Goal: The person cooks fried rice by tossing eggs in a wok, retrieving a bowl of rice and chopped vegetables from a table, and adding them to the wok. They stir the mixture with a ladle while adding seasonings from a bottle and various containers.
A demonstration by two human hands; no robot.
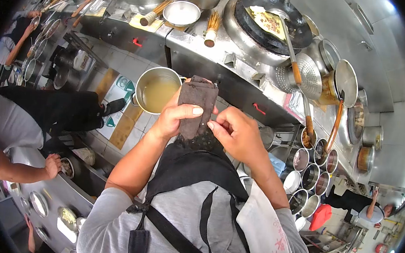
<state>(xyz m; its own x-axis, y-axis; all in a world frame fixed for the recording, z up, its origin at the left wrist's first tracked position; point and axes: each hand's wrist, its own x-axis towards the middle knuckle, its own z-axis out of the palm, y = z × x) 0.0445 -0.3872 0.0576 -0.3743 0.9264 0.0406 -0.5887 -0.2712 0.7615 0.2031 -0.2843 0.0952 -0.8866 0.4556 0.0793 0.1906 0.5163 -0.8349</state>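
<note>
My left hand is closed around a dark brown folded cloth, its thumb lying flat across the front. The cloth is held upright in front of the black apron. Close against its lower right edge is my right hand, with fingers curled and thumb and forefinger pinched together. Whether that pinch has hold of the cloth's edge is hidden. Beyond the cloth, to the left, a metal pot of cloudy yellowish liquid stands low down near the floor.
On the stove ahead, a wok contains yellowish food and a long-handled ladle. Bamboo brushes and a metal bowl line the counter. Several seasoning pots stand at right. A co-worker's hand is at the left counter.
</note>
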